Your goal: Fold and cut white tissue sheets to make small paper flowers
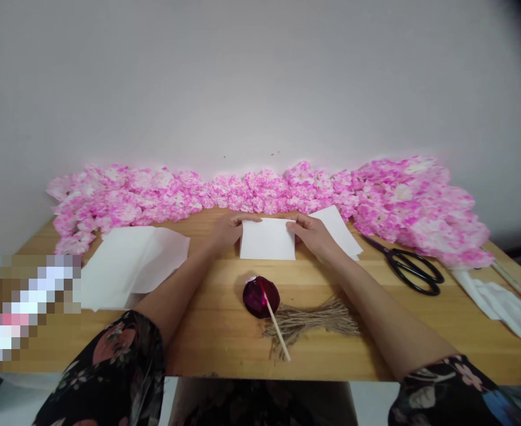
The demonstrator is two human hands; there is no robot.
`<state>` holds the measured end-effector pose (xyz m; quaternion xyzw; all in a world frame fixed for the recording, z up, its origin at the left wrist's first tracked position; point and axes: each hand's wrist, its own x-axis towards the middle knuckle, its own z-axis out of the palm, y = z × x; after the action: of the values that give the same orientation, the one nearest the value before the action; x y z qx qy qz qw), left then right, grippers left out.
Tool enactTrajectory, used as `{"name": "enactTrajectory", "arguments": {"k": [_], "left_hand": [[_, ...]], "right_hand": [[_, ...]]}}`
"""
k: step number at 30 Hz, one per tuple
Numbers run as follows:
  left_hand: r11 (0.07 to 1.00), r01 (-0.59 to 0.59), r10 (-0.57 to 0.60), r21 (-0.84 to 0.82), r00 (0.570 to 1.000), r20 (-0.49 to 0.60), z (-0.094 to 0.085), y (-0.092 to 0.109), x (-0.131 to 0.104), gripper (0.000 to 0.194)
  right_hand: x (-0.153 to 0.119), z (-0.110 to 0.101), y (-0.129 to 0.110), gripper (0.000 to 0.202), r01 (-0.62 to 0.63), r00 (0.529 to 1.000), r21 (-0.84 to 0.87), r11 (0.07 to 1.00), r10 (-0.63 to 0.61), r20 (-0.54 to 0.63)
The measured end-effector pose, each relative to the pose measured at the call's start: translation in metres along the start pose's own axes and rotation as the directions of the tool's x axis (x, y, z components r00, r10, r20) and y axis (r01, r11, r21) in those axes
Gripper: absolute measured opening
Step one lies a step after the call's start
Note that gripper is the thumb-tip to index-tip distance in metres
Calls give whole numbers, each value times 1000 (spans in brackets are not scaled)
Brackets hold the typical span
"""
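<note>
A white rectangular sheet of paper (268,239) is held up just above the table, level between both hands. My left hand (230,229) pinches its left edge near the top corner. My right hand (311,232) grips the opposite edge, its thumb on the front face. Behind the right hand lie more white sheets (339,229). Nearer me, a small dark magenta bowl (260,297) holds a thin wooden stick (278,331) leaning over its rim. Beside the bowl is a bundle of brown twine strands (316,318).
Pink and white artificial flowers (260,192) line the table's back edge against the wall. White sheets (118,266) lie at left. Black-handled scissors (413,269) and a white cloth (500,302) lie at right on the wooden table (216,355). A pixelated patch hides the far left.
</note>
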<state>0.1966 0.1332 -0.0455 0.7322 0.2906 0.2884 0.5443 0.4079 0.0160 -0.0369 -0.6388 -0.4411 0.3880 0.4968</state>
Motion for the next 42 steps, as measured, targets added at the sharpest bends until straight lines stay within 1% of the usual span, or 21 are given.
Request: {"name": "enactTrajectory", "arguments": {"k": [3, 5, 7, 9, 10, 11, 13, 15, 19, 22, 24, 26, 27, 29, 31, 33, 35, 37, 39, 41, 42], "left_hand": [[997, 18, -17, 72, 1000, -19, -5, -4, 2, 19], [995, 45, -42, 88, 998, -42, -7, -1, 2, 21], [998, 68, -68, 7, 996, -54, -6, 4, 0, 24], [989, 91, -98, -119, 994, -53, -5, 10, -1, 33], [984, 97, -106, -151, 993, -53, -4, 12, -2, 38], [985, 95, -104, -146, 993, -57, -3, 13, -2, 43], [997, 69, -72, -47, 995, -65, -1, 11, -1, 49], [998, 35, -33, 44, 998, -49, -1, 7, 0, 48], [997, 27, -25, 76, 999, -26, -1, -1, 3, 38], [992, 31, -27, 122, 999, -38, -2, -1, 4, 35], [982, 47, -35, 186, 997, -66, -2, 2, 3, 32], [972, 73, -54, 221, 995, -88, -1, 5, 3, 31], [971, 83, -65, 223, 994, -89, 0, 6, 2, 31], [968, 93, -78, 233, 994, -76, 2, 8, 1, 32], [952, 90, -71, 291, 995, -76, 4, 11, 0, 32], [928, 92, -66, 362, 994, -83, 5, 14, -2, 31], [909, 102, -75, 403, 994, -84, 6, 17, -3, 31], [899, 107, -75, 425, 993, -91, 5, 18, -4, 31], [898, 92, -56, 430, 994, -96, 5, 16, -4, 31], [912, 56, -23, 406, 996, -87, 4, 13, -3, 30], [919, 41, -10, 392, 997, -80, 4, 11, -3, 30]], "right_hand": [[0, -1, 0, 22, -3, 1000, -14, 1000, 3, -16], [-1, -2, -2, 22, 14, 1000, -78, 997, -16, -23], [-2, -3, -5, 22, 42, 998, -149, 988, -47, -32], [-2, -3, -6, 21, 66, 996, -185, 980, -75, -41], [-2, -3, -6, 21, 76, 995, -191, 979, -86, -45], [-2, -4, -5, 22, 85, 994, -196, 977, -96, -48], [-1, -5, -2, 22, 105, 992, -210, 972, -118, -49], [1, -6, 1, 23, 119, 990, -225, 967, -132, -44], [1, -4, 3, 23, 142, 988, -241, 960, -153, -26], [-2, -5, -4, 22, 135, 989, -303, 943, -146, -16], [-3, -13, -14, 22, 147, 986, -437, 887, -164, -3], [-5, -28, -27, 24, 152, 979, -589, 794, -202, -20], [-5, -38, -33, 26, 134, 974, -642, 755, -221, -57], [-8, -59, -44, 27, 73, 960, -679, 731, -236, -151], [-13, -77, -50, 25, 8, 961, -695, 719, -197, -192], [-19, -89, -50, 21, -40, 983, -721, 692, -102, -153], [-25, -94, -45, 19, -58, 997, -781, 622, -4, -77], [-31, -93, -39, 20, -48, 998, -853, 520, 54, -24], [-35, -88, -32, 24, -34, 996, -895, 445, 89, 6], [-39, -81, -26, 29, -20, 996, -912, 409, 92, 20], [-41, -78, -22, 27, -8, 997, -921, 390, 76, 23]]}}
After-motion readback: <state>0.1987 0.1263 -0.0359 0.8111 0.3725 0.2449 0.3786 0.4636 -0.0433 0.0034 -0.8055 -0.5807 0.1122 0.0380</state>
